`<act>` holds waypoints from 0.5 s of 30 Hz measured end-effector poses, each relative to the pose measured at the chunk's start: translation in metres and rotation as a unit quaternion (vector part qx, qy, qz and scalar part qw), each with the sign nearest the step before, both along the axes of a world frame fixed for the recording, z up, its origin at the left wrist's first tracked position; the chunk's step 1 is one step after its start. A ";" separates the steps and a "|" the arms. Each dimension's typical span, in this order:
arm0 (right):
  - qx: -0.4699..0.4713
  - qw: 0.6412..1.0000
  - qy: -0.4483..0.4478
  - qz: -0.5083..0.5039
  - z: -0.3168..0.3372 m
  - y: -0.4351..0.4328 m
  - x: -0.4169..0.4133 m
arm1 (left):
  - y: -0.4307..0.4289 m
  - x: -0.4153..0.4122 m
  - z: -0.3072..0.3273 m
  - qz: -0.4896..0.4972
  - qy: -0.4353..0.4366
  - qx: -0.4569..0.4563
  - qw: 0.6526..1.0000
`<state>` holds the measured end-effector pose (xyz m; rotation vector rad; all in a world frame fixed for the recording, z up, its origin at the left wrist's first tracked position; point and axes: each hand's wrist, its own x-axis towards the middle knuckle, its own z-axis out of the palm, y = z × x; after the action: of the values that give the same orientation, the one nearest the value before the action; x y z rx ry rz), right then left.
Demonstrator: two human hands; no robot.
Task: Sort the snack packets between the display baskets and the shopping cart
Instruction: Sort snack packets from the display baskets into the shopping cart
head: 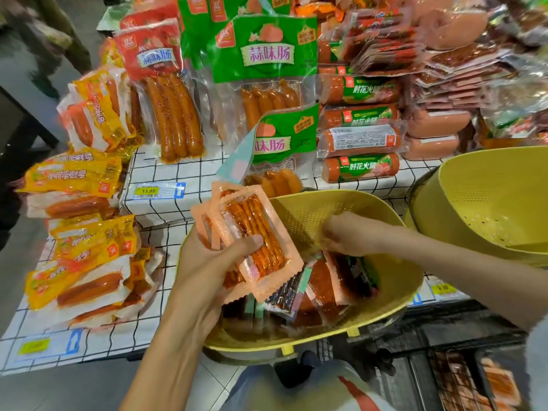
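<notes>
My left hand (207,265) grips a small stack of pink-edged snack packets (255,232) holding orange-red strips, held over the left rim of a yellow perforated basket (394,298). Inside that basket lie several mixed packets (323,289), red, dark and teal. My right hand (353,235) reaches down into the basket from the right, its fingers blurred and curled among the packets; I cannot tell whether it holds one. A second yellow basket (486,203) stands to the right with only crumbs inside. The shopping cart's wire mesh (462,381) shows at the bottom right with packets in it.
A tiered display with a white grid cloth (166,173) carries green garlic-sausage bags (264,54), red sausage packs (160,84), yellow sausage packs (80,176) on the left, and ham rolls (361,143). Price tags (148,191) sit on the shelf edges. A grey floor lies on the left.
</notes>
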<state>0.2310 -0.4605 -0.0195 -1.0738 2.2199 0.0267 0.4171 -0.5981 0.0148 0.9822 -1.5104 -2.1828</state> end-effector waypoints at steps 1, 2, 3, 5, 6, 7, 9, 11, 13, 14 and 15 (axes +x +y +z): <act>0.045 0.999 0.015 0.006 -0.007 -0.001 -0.001 | 0.000 0.002 0.001 -0.003 0.007 0.005 1.000; 0.077 0.997 0.021 0.009 -0.015 -0.004 -0.001 | 0.000 0.004 0.002 -0.005 0.013 0.008 1.000; 0.097 0.995 0.022 0.009 -0.021 -0.008 0.000 | 0.000 0.005 0.002 -0.006 0.020 0.009 1.000; 0.131 0.991 0.019 0.013 -0.035 -0.014 0.000 | 0.001 0.007 0.003 -0.009 0.030 0.011 0.999; 0.146 0.989 0.023 0.019 -0.040 -0.018 0.001 | 0.001 0.008 0.003 -0.009 0.034 0.011 0.999; 0.157 0.987 0.027 0.028 -0.044 -0.021 0.002 | 0.001 0.008 0.003 -0.010 0.037 0.010 0.999; 0.183 0.982 0.034 0.040 -0.050 -0.026 0.004 | 0.001 0.009 0.002 -0.011 0.041 0.013 0.999; 0.184 0.982 0.036 0.033 -0.051 -0.029 0.006 | -0.001 0.011 0.002 -0.010 0.042 0.018 0.999; 0.168 0.985 0.047 0.014 -0.049 -0.028 0.004 | -0.003 0.013 0.002 -0.007 0.041 0.019 0.999; 0.150 0.987 0.052 -0.001 -0.046 -0.027 0.002 | -0.004 0.014 0.002 -0.008 0.041 0.018 0.999; 0.130 0.990 0.058 -0.014 -0.044 -0.025 0.000 | -0.005 0.015 0.003 -0.010 0.041 0.017 0.999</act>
<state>0.2314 -0.4854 -0.0637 -0.9162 2.2590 0.3654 0.4317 -0.6028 0.0174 0.8797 -1.4577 -2.2401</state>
